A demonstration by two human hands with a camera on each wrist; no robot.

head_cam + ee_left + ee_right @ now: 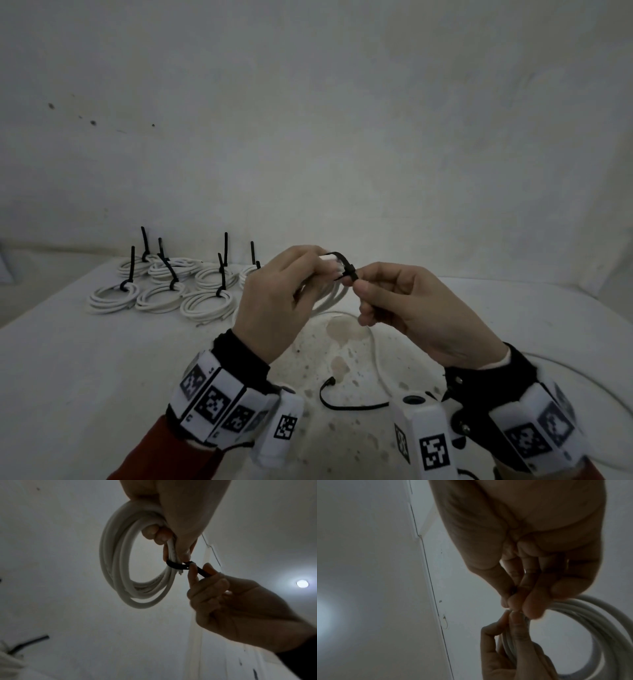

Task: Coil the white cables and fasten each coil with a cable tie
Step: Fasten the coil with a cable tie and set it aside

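- Holding both hands raised above the white cloth-covered table (102,359), close together, fingertips nearly meeting.
- Left hand (274,301): fingers and thumb curled round one side of a coil of white round cable (120,563), clamping its turns together. The coil hangs from this grip, clear of the table.
- Black plastic cable tie (176,566): looped round the bundled turns just past the left fingertips. The loop looks slack in the head view; whether it is drawn tight cannot be told.
- Right hand (411,308): thumb and forefinger pinch the tie's tail just beside the coil; the other fingers are curled in toward the palm.
- Right wrist view: dim; the pinch point is hidden behind the fingers (530,601), with the coil's turns showing below and to the right.
- Beyond the left hand, well apart: a group of finished white cable coils (164,287) lying flat, each bound with a black tie whose tail stands upright.
- Below and between the hands: a loose black cable tie (342,401) lying curved on the table, near an uncoiled white cable (376,359) that trails toward the right wrist.
- Stained, speckled patch (339,342) on the cloth directly under the hands.
- Both wrists carry white marker-printed camera bands (212,401) over dark cuffs.
- Nothing lies between the hands and the coil.
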